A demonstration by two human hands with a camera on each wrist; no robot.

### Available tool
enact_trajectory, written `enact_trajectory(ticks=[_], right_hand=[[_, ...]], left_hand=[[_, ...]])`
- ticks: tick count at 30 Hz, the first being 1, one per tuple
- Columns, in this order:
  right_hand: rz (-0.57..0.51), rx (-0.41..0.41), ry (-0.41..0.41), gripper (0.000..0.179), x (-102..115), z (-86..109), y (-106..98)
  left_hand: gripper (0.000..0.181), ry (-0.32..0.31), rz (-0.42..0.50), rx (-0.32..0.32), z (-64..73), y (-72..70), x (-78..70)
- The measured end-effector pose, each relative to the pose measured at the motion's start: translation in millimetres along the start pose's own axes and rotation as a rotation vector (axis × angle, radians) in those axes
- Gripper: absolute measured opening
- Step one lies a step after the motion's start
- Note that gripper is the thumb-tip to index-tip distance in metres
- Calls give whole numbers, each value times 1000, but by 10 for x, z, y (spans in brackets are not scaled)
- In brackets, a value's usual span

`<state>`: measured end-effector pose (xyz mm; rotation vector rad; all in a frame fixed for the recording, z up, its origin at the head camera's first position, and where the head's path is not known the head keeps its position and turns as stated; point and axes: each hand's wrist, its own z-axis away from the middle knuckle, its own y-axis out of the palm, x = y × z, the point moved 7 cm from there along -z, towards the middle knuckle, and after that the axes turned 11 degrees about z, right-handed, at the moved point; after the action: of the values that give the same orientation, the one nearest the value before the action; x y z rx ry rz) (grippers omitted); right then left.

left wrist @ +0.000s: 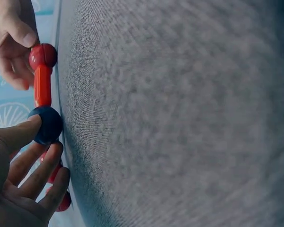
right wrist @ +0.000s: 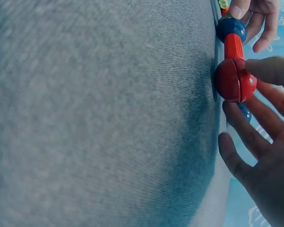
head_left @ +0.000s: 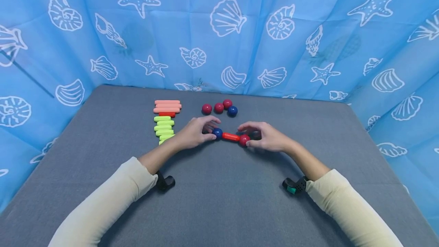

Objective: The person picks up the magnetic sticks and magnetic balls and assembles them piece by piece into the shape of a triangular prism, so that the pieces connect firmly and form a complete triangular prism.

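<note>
A short orange-red ribbed rod (head_left: 231, 137) lies on the table, joining a blue ball (head_left: 217, 133) at its left end to a red ball (head_left: 244, 140) at its right end. My left hand (head_left: 197, 132) holds the blue ball between thumb and fingers, the other fingers loosely spread. In the left wrist view its thumb rests on the blue ball (left wrist: 48, 125). My right hand (head_left: 269, 136) holds the red ball the same way. The right wrist view shows a seam around that red ball (right wrist: 235, 80), with the thumb against it and the fingers partly behind it.
Beyond the hands sit several loose red balls (head_left: 218, 108) and another blue ball (head_left: 232, 111). On the left lie salmon rods (head_left: 167, 106), a red rod (head_left: 167, 114) and several yellow-green rods (head_left: 164, 128). A blue shell-print curtain (head_left: 219, 60) hangs behind the grey table (head_left: 226, 205).
</note>
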<state>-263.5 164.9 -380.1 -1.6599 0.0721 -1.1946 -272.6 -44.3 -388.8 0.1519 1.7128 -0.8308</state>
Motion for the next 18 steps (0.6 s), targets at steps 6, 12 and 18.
enact_trajectory(ticks=[6, 12, 18], right_hand=[[-30, 19, -21, 43, 3, 20, 13], [-12, -8, -28, 39, -5, 85, -21], [32, -17, -1, 32, -33, 151, -29]], left_hand=[[51, 5, 0, 7, 6, -19, 4], [50, 4, -50, -30, 150, -228, -33], [47, 25, -106, -92, 379, -515, -58]])
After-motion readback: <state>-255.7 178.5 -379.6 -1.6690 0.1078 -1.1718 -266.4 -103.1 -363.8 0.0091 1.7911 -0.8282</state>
